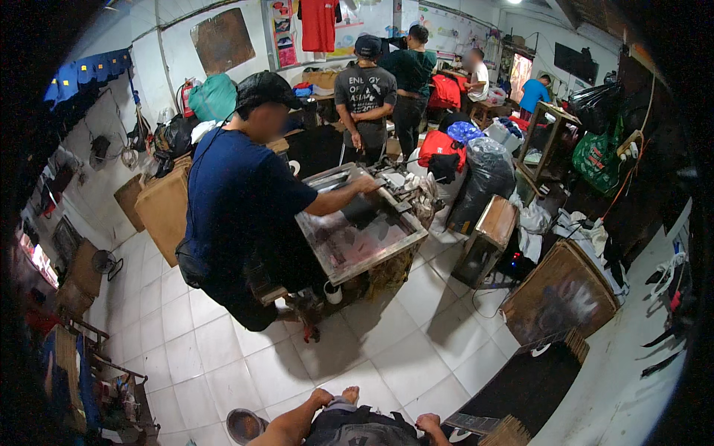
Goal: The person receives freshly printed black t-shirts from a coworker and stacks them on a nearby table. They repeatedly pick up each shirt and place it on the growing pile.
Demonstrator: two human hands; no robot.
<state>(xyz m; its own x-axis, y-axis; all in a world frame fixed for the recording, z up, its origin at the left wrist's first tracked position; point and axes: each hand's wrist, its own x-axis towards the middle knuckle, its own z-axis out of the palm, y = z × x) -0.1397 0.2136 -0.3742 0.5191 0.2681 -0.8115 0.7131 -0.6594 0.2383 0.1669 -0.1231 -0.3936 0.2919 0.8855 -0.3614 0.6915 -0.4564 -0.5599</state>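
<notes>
My left hand (321, 398) is low in the head view, beside my dark clothing and a strip of grey cloth. Its fingers are curled in, and nothing shows in them. To the right, my right hand (428, 423) is held near my other side, also closed, with no object visible. A co-worker in a navy shirt (242, 189) bends over a framed printing screen (364, 241) on a stand, one arm stretched across it. A round container (245, 425) stands on the floor left of my left forearm.
Stacked boards (561, 297) lean at the right, beside a wooden box (487, 241) and a full grey plastic bag (483, 182). Dark panels (520, 383) lie at the lower right. Other people (366, 97) stand at the back. White tiles (405, 360) cover the floor.
</notes>
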